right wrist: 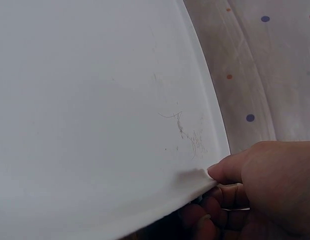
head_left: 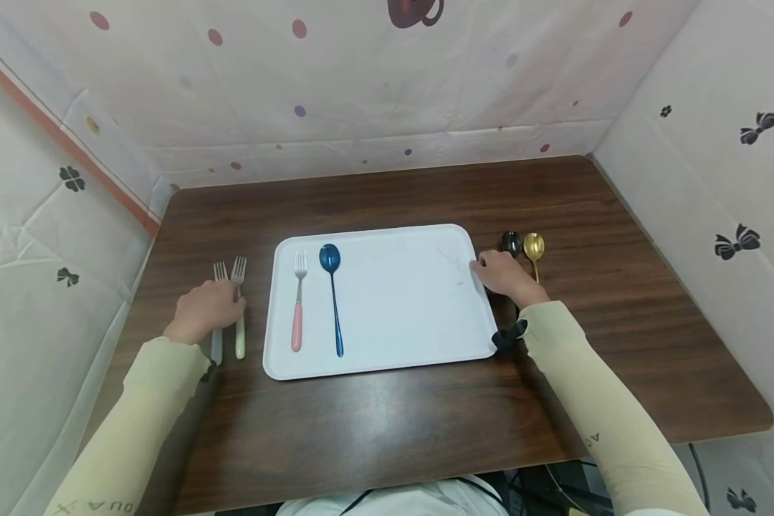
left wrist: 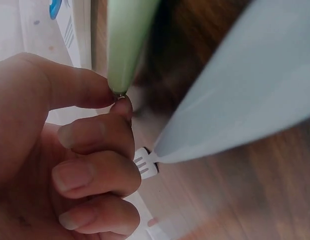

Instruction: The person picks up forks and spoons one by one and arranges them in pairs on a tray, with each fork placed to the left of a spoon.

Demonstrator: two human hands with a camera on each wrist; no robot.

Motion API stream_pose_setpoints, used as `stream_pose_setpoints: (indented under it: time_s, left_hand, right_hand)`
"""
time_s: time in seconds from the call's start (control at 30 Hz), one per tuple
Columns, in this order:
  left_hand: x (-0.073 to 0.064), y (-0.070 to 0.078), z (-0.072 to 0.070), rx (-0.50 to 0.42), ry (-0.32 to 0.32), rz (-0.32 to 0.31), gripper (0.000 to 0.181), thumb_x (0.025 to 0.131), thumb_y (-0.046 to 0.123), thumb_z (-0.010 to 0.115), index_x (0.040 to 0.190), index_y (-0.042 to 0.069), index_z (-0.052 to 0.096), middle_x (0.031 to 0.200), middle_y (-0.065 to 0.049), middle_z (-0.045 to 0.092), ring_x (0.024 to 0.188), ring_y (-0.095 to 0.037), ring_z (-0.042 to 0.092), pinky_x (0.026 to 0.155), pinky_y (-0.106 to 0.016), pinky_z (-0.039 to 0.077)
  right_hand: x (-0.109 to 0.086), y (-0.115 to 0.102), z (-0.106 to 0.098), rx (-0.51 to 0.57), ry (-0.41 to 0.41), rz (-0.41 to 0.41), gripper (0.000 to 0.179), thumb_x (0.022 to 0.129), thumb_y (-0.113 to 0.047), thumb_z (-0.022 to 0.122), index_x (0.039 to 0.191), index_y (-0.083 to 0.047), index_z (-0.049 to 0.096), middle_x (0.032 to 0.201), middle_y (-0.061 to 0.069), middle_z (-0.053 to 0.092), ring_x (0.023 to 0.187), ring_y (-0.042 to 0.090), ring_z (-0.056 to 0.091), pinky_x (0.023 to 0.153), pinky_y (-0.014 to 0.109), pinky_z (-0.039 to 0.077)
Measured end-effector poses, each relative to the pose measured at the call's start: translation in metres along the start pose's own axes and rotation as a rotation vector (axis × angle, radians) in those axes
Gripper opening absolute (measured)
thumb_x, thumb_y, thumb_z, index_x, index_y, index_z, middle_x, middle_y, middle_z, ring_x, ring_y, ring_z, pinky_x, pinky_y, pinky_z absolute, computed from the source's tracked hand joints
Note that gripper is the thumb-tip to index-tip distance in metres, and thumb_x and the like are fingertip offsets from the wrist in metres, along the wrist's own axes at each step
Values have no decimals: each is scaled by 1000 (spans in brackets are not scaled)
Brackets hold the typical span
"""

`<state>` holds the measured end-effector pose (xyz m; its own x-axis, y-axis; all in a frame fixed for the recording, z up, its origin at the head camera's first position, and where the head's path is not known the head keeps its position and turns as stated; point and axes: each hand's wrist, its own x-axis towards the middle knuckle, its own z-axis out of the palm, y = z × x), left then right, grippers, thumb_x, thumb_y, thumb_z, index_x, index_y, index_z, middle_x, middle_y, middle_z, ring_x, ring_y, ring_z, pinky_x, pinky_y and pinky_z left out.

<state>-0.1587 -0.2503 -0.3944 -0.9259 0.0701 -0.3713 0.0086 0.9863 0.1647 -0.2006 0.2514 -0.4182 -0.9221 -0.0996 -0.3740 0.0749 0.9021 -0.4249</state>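
At the tray's left, my left hand (head_left: 209, 308) pinches a fork with a green handle (left wrist: 127, 45) between thumb and index finger, at the handle's metal end. Beside it lies a second fork with a pale grey-blue handle (head_left: 216, 347), partly covered by the hand; its tines (left wrist: 146, 163) show past the curled fingers. My right hand (head_left: 506, 276) grips the right edge of a white tray (head_left: 400, 301), thumb on top and the other fingers below the rim (right wrist: 204, 186). On the tray lie a pink-handled fork (head_left: 297, 326) and a blue spoon (head_left: 335, 308).
Just beyond the right hand lie a black spoon (head_left: 510, 242) and a gold spoon (head_left: 534, 246), their handles partly hidden by the wrist. The brown wooden table (head_left: 374, 423) is bordered by patterned white sheets (head_left: 374, 86) at the back and both sides.
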Motion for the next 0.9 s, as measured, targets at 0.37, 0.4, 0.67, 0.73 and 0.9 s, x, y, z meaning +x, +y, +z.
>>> stream_pose_setpoints:
  time_s: [0.37,0.4,0.67,0.73,0.9]
  left_hand:
    - [-2,5,-1,-7,20,22,31,94,21,40,65,10,47,56,-3,44,50,-17,42,44,-32,33]
    - [-2,6,-2,-5,23,23,31,94,20,39,65,10,47,56,-3,44,50,-17,42,44,-32,33]
    - [-3,11,-8,-2,37,35,30,97,22,39,78,4,55,64,-8,51,55,-21,48,46,-34,37]
    - [-1,12,-8,1,48,45,31,97,23,39,77,5,55,64,-8,51,55,-21,48,46,-34,37]
    - [0,15,-10,-10,68,66,33,97,24,37,73,7,52,61,-6,49,53,-20,47,46,-34,35]
  right_hand:
    - [0,1,0,4,6,0,36,103,-31,34,95,-3,56,76,9,50,71,23,51,62,32,39]
    - [0,1,0,3,7,2,36,103,-31,34,94,-3,55,76,9,49,71,23,50,62,32,39]
    - [1,1,1,7,2,-4,35,103,-31,34,95,-4,55,75,9,49,71,22,50,62,32,39]
    - [1,1,1,9,1,-3,35,103,-31,34,95,-4,55,75,9,49,70,22,50,62,32,38]
    - [1,1,1,10,1,0,35,103,-31,35,96,-4,55,76,9,49,71,22,50,62,32,38]
